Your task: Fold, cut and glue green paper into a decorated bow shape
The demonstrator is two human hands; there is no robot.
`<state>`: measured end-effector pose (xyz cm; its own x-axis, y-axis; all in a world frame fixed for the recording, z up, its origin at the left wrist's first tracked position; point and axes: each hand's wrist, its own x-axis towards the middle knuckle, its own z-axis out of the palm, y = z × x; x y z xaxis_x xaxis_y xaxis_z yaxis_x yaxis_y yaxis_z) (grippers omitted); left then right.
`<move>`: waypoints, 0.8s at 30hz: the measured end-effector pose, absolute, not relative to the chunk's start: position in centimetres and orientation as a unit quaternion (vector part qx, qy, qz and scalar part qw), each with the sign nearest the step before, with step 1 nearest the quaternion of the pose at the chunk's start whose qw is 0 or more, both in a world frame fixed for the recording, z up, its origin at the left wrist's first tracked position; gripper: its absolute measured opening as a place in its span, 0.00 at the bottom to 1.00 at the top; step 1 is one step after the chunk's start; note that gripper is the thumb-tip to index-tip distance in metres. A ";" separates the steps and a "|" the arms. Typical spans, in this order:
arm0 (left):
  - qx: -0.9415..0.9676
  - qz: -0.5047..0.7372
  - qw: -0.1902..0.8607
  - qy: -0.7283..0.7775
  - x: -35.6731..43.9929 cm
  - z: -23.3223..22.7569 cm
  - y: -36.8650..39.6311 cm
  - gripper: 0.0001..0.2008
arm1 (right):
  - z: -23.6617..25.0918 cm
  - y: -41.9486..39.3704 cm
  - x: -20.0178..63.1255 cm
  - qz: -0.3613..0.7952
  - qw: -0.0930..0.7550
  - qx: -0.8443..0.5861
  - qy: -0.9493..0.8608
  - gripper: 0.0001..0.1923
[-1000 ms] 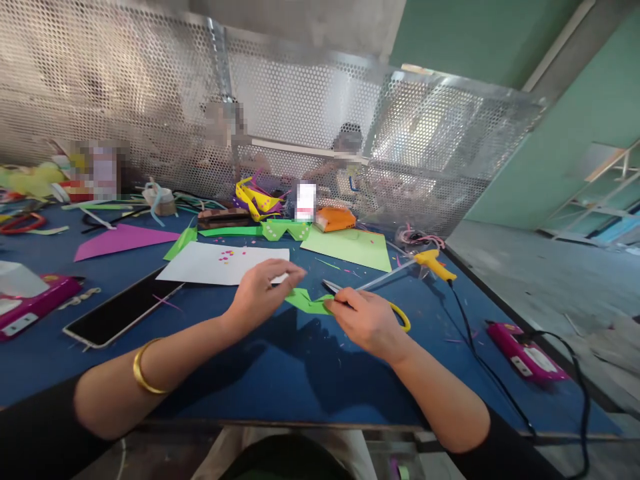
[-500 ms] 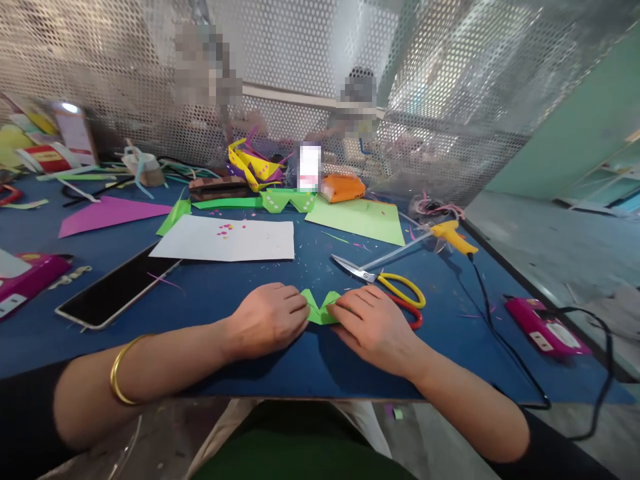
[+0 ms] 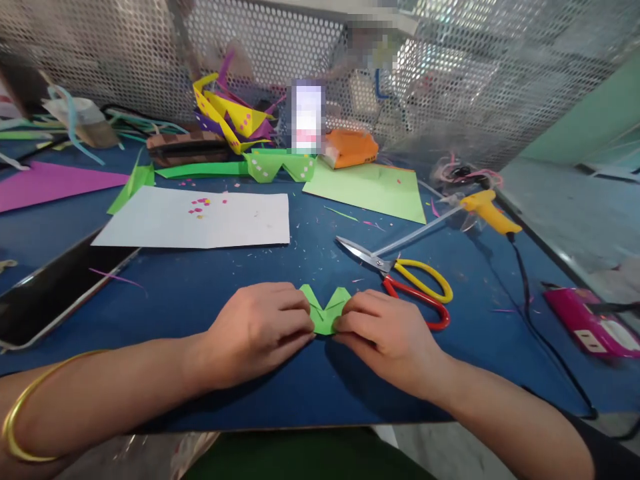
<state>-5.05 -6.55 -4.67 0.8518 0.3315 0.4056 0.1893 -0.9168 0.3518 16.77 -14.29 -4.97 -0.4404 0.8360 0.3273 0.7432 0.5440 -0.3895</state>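
Between my two hands is a small folded green paper [image 3: 326, 315] with a V-shaped notch along its top. My left hand [image 3: 263, 327] pinches its left end, and my right hand [image 3: 393, 340] pinches its right end; the fingers hide both ends. Just beyond my right hand lie scissors [image 3: 400, 273] with one yellow and one red handle, blades pointing left. Farther back, green paper glasses [image 3: 280, 165] with pale dots rest beside a white sheet [image 3: 240, 220] that carries several small pink bits.
A yellow glue gun [image 3: 493, 212] with a black cord lies right, near a magenta power strip [image 3: 595, 320]. Light green paper [image 3: 370, 190], an orange packet [image 3: 350, 148] and yellow paper glasses [image 3: 230, 117] are at the back. A dark phone [image 3: 55, 287] and purple paper [image 3: 55, 183] lie left.
My view has moved closer to the table and tilted down, so things look larger. Both hands keep hold of the folded green paper, with slightly more of it showing between them.
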 end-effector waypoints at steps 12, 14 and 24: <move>0.939 0.216 0.204 0.174 -5.2 -4.6 -6.6 0.05 | -4.9 -14.4 16.3 0.134 0.272 -0.484 -0.821 0.09; 0.937 0.219 0.207 0.175 -5.2 -4.6 -6.6 0.06 | -5.0 -14.4 16.2 0.139 0.269 -0.494 -0.815 0.09; 0.884 0.207 0.320 0.270 -4.9 -4.9 -6.9 0.08 | -4.9 -14.5 16.0 0.166 0.214 -0.528 -0.805 0.09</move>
